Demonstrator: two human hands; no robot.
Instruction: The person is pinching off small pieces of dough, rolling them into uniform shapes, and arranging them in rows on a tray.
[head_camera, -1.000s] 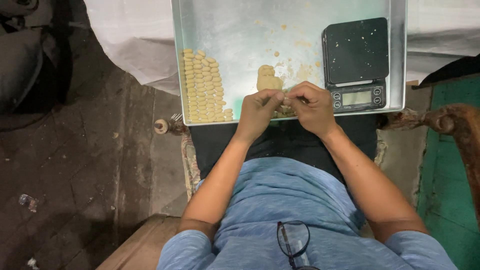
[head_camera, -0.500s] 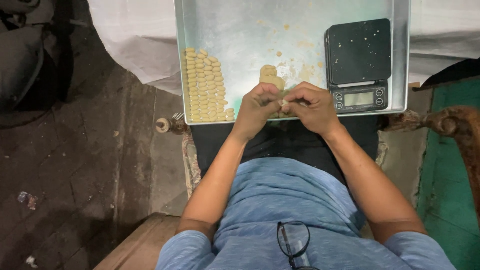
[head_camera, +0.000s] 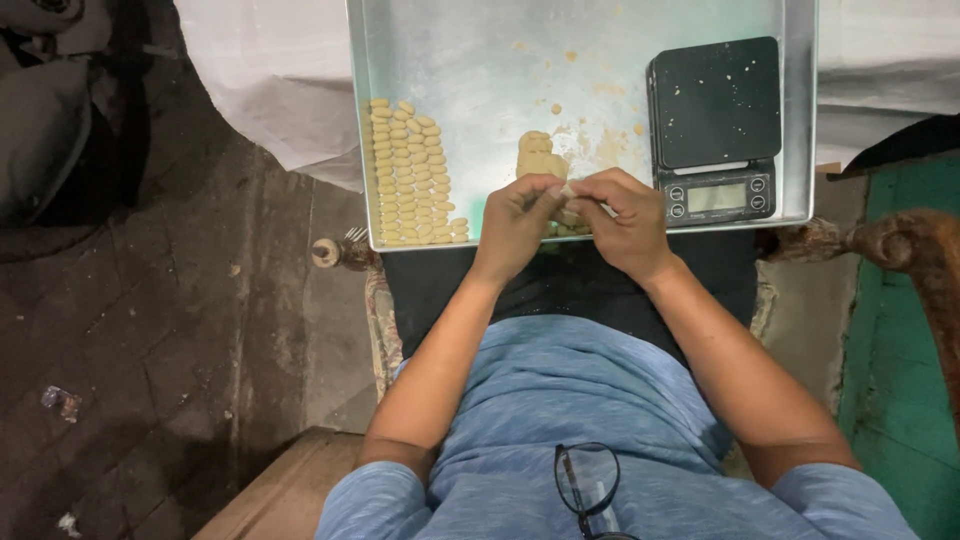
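Note:
My left hand (head_camera: 515, 225) and my right hand (head_camera: 625, 220) meet over the near edge of a metal tray (head_camera: 460, 60), pinching a small piece of pale dough (head_camera: 567, 190) between their fingertips. A lump of the same dough (head_camera: 540, 155) lies on the tray just beyond my hands. Rows of several small shaped dough pieces (head_camera: 410, 175) fill the tray's left side. A black digital kitchen scale (head_camera: 713, 125) stands on the tray's right side, close to my right hand.
The tray rests on a white cloth (head_camera: 270, 90) over my lap. Dark stone floor (head_camera: 150, 330) lies to the left, a green surface (head_camera: 900, 380) and a rusty brown object (head_camera: 915, 245) to the right. Glasses (head_camera: 588, 485) hang on my blue shirt.
My hands stay together at the tray's near edge, the fingers shifting slightly as they work the small dough piece. Nothing else has moved.

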